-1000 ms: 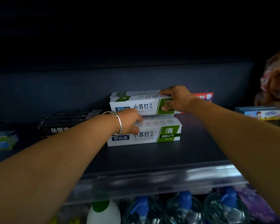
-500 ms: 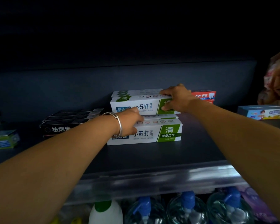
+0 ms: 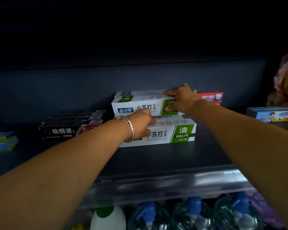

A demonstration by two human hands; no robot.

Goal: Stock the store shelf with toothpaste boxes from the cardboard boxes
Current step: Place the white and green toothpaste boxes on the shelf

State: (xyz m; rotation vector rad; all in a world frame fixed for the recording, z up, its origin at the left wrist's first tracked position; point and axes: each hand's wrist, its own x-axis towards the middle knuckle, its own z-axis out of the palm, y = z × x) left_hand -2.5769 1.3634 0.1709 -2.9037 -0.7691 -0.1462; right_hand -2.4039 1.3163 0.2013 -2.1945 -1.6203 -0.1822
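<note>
Head view, store aisle: the dark shelf [image 3: 156,158] fills the frame, its clear front lip running above a lower tier of blue-capped water bottles [image 3: 193,213] and a white bottle with a green cap [image 3: 107,218]. At centre stands the white-and-green toothpaste stack — an upper box [image 3: 140,106] lying on a lower box [image 3: 171,132], both lengthwise with labels facing out, and at least 1 more white box behind the upper one. A row of black toothpaste boxes [image 3: 70,128] lies just beside the stack on the left; a red box [image 3: 209,97] shows behind the right hand, and a blue children's box [image 3: 271,114] sits well apart to the right.

The right hand [image 3: 181,100] grips the right end of the upper box, fingers curled over its top edge and thumb on the front face. The left hand [image 3: 140,124], a silver bangle [image 3: 129,129] on its wrist, rests at the seam between the 2 boxes with fingers curled against the lower box's top; whether it pinches anything cannot be told.

Compared with 1 second ago, the upper box sits a shade further back and squarer over the lower one — both hands have barely moved. That reads as the final squaring of a placed box, with release and a return to the cardboard boxes, out of view, likely next.
</note>
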